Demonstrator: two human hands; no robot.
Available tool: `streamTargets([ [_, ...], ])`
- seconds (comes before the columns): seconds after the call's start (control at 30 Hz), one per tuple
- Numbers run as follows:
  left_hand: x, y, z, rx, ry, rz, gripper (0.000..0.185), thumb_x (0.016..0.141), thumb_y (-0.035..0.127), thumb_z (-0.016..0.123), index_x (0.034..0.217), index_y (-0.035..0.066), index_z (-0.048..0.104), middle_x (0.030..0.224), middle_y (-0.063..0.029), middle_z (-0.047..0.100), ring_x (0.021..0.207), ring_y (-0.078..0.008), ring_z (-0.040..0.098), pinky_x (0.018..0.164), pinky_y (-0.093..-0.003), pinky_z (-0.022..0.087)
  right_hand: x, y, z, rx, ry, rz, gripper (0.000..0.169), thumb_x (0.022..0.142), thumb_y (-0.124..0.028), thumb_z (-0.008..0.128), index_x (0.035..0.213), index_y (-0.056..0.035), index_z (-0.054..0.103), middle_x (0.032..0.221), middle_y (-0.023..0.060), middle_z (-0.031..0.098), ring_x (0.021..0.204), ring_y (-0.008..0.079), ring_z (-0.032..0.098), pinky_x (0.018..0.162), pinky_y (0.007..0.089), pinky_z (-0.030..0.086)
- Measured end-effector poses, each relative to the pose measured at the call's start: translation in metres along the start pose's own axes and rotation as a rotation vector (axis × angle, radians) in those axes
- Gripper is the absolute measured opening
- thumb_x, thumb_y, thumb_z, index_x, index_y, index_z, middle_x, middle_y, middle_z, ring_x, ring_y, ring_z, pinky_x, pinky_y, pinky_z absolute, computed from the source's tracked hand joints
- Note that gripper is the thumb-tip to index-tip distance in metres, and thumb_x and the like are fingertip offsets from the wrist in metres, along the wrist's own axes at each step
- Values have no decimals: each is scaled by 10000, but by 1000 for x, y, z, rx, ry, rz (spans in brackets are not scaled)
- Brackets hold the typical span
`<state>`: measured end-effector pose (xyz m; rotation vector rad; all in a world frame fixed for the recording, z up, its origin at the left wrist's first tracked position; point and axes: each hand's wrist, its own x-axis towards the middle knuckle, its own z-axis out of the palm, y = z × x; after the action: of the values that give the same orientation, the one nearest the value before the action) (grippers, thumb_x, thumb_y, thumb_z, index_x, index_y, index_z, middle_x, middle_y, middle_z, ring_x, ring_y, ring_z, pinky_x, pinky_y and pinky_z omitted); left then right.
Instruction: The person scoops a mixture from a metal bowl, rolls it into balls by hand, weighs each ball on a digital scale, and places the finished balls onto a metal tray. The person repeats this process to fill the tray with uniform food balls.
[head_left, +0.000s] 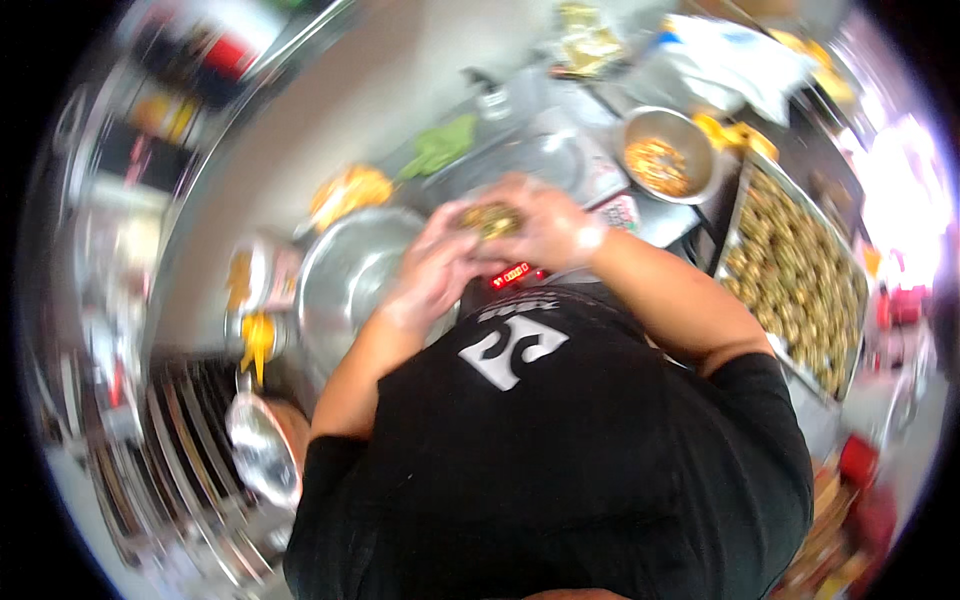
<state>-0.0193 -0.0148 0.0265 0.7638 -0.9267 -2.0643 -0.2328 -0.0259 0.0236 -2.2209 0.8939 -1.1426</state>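
Observation:
Between my two hands is a greenish-brown lump of food (493, 220), roughly round and blurred. My left hand (429, 271) cups it from the left, and my right hand (553, 227) wraps it from the right. Both hands appear to wear clear thin gloves. Just below them, a red digital display (511, 275) glows, apparently on a scale partly hidden by my hands and shirt. Beside my left forearm stands a large, wide steel bowl (337, 259). Many similar greenish-brown balls (795, 277) fill a rectangular metal tray at the right.
A small steel bowl (701, 161) with orange bits stands beyond my right hand. A green cloth or glove (442, 146) lies near the wall, close to a spray or pump bottle (491, 101). Jars (262, 277) and a pan (266, 446) sit at left.

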Motion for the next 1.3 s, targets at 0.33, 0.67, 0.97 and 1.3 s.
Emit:
streamTargets([
  [0.33, -15, -6, -15, 67, 196, 100, 265, 958, 133, 562, 1198, 122, 451, 1081, -71, 597, 946, -183, 623, 754, -341, 538, 21, -5, 36, 244, -99, 115, 333, 763, -69, 797, 1059, -53, 644, 989, 107, 620, 945, 249, 631, 848, 344, 504],
  [0.67, -17, -5, -19, -54, 163, 3, 237, 980, 237, 559, 1141, 89, 466, 932, -85, 595, 706, -170, 607, 581, -289, 496, 31, -16, 26, 365, -231, 198, 367, 738, -46, 794, 1066, -30, 630, 1113, 100, 603, 1010, 249, 613, 920, 355, 476],
  [0.97, -7, -21, -37, 511, 273, 249, 378, 862, 108, 670, 1181, 17, 488, 1085, -73, 556, 997, -142, 571, 845, -286, 505, 28, -13, 26, 277, -226, 325, 426, 708, -121, 861, 1066, -56, 638, 1049, 94, 660, 990, 199, 633, 887, 325, 494],
  [1.3, -12, -25, -33, 327, 243, 116, 155, 868, 36, 640, 991, 47, 546, 909, -15, 576, 843, -100, 573, 735, -266, 500, 36, -21, 30, 216, -411, 449, 362, 711, -178, 871, 988, -86, 656, 984, 92, 670, 920, 199, 641, 841, 314, 498],
])
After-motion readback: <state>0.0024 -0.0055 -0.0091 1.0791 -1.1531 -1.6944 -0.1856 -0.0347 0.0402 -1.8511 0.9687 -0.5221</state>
